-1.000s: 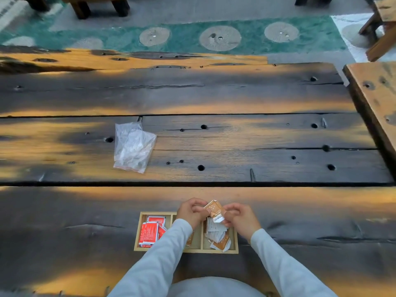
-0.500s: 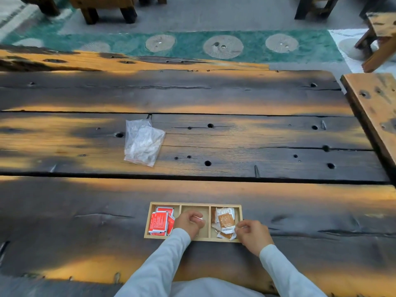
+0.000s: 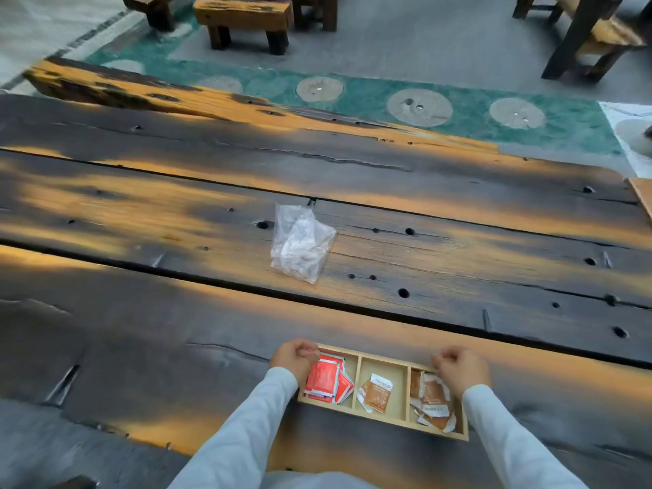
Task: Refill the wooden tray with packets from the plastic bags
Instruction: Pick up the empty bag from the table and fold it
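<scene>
A wooden tray with three compartments lies on the dark table near my body. Red packets fill its left compartment. One brown-and-white packet lies in the middle one, and a pile of brown packets sits in the right one. My left hand is curled around the tray's far left corner. My right hand is curled over the far right corner. An empty-looking clear plastic bag lies flat further out on the table, apart from both hands.
The table is made of long dark planks with holes and gaps. Past its far edge are a green patterned rug and wooden benches. The corner of a second table shows at the right.
My left hand left the middle compartment and went to the tray's left end. My right hand shifted to the far right corner. A brown packet now lies in the middle compartment. The camera swung left.
</scene>
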{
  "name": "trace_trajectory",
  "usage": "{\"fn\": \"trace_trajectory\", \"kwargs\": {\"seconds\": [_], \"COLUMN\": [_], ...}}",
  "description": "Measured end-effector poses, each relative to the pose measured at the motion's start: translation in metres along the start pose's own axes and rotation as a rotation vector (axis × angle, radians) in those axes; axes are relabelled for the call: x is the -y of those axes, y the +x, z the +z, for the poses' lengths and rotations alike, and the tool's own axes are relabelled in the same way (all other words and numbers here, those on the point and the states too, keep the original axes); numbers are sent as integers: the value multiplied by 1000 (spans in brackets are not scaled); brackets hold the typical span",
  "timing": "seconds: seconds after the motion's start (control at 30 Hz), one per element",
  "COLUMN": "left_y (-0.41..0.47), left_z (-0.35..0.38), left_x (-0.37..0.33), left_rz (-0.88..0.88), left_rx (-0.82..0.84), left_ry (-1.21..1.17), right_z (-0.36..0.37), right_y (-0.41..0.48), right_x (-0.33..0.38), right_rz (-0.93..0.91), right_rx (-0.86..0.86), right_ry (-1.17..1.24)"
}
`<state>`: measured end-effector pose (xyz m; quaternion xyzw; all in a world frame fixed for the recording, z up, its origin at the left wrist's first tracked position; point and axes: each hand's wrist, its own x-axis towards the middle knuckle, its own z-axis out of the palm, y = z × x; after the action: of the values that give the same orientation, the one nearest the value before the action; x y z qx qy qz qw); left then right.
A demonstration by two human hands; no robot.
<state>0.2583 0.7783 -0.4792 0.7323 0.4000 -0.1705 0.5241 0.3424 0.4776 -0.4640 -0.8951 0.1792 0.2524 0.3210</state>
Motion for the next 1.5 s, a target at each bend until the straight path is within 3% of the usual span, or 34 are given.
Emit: {"fn": "trace_trajectory", "kwargs": {"seconds": [0.17,0.53,0.63,0.8,1.0,1.17,1.4,1.5], "left_y": [46,124,157,208,258,281,265,239], "left_z": [-59,-143,-147,-143,-131,-113,-104,-107], "left_x": [9,-46,-64,-98,-130,-147,-139,-139], "left_rz": [-27,-43,-53,-82,-71,-80,-60,-13], "left_rx": [-55,-110,-106,-92,-40,-8,70,107], "left_ry": [-46,-56,-18,-22,-75,-89,-124,-194], "right_z": [32,104,115,161,181,193,193,181], "right_y": [19,75,87,171,171,181,176,162], "right_x": [44,131,163,154,257,302,291,280], "right_rz": [-7,39,67,153,99,22,-8,13], "right_rx": [77,150,154,176,152,101,157,315], "right_ry": [27,10,0,97,286,271,329,505]}}
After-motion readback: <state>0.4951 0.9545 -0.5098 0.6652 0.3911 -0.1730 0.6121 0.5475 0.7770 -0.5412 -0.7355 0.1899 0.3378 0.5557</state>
